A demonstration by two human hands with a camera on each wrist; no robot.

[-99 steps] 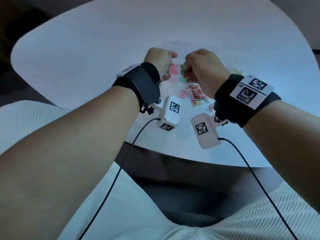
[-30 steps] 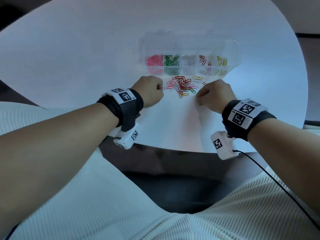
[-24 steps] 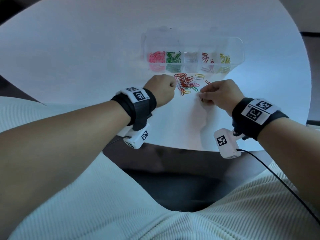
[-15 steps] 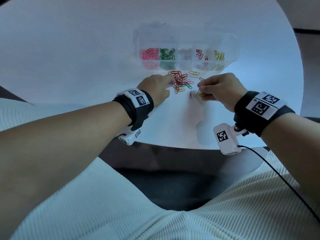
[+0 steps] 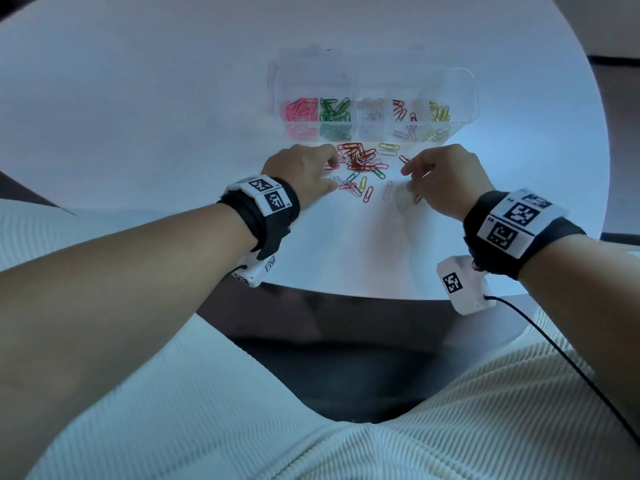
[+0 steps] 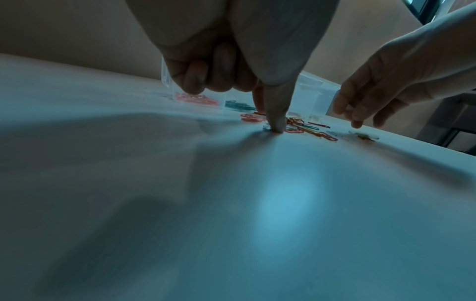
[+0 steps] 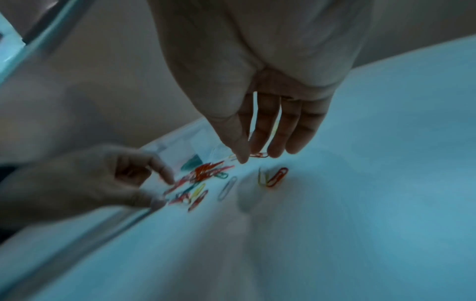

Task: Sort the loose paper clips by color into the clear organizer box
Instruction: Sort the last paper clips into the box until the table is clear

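Note:
The clear organizer box (image 5: 460, 95) stands at the back of the table, with pink, green, pale, red and yellow clips in separate compartments. A pile of loose paper clips (image 5: 358, 159) lies just in front of it. My left hand (image 5: 333, 172) is at the pile's left edge, its thumb (image 6: 276, 124) pressed down on the table among the clips and its index finger straight behind it. My right hand (image 7: 253, 157) hovers right of the pile with straight fingers, the tips beside a single red clip (image 7: 259, 155). A yellow and a red clip (image 7: 273, 177) lie under that hand.
The white round table (image 5: 173, 133) extends left and far behind the box. Its near edge (image 5: 346, 296) runs just below my wrists, with my lap in white ribbed fabric beneath. A pale clip (image 5: 388, 190) lies apart between the hands.
My right hand pinched a couple of clips half a second ago and has let them go onto the table. My left hand has opened from a fist and reached into the pile's left edge.

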